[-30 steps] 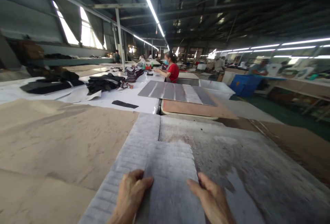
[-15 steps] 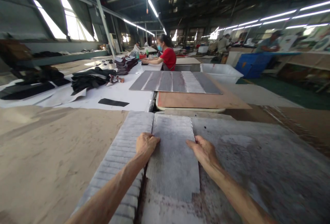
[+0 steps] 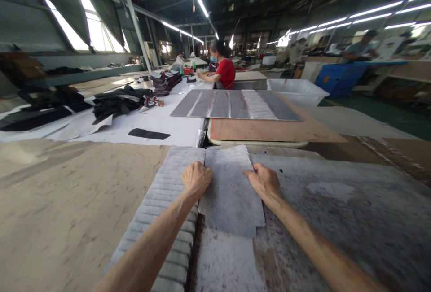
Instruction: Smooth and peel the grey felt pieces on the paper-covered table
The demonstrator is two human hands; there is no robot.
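Observation:
A thin grey-white sheet (image 3: 230,193), rectangular with ragged edges, lies between my hands in the middle of the work surface. My left hand (image 3: 197,178) is closed at its left edge, fingers curled under and mostly hidden. On the opposite side my right hand (image 3: 265,180) pinches the right edge between thumb and fingers. Left of the sheet runs a long row of overlapping grey-white strips (image 3: 158,211), partly covered by my left forearm. Beneath the sheet is a stained, speckled grey board (image 3: 336,224), with a paler piece (image 3: 225,256) showing nearer to me.
Brown sheeting (image 3: 60,207) covers the left side. Ahead, a grey striped board (image 3: 215,103) rests on a tan board (image 3: 262,130). A black strip (image 3: 149,134) and dark material (image 3: 119,103) lie on the white table. A co-worker in red (image 3: 226,72) sits beyond, near a white tub (image 3: 296,91).
Both hands have moved slightly forward with the sheet, whose near edge now lies farther from me and uncovers more of the paler piece. The view has shifted slightly.

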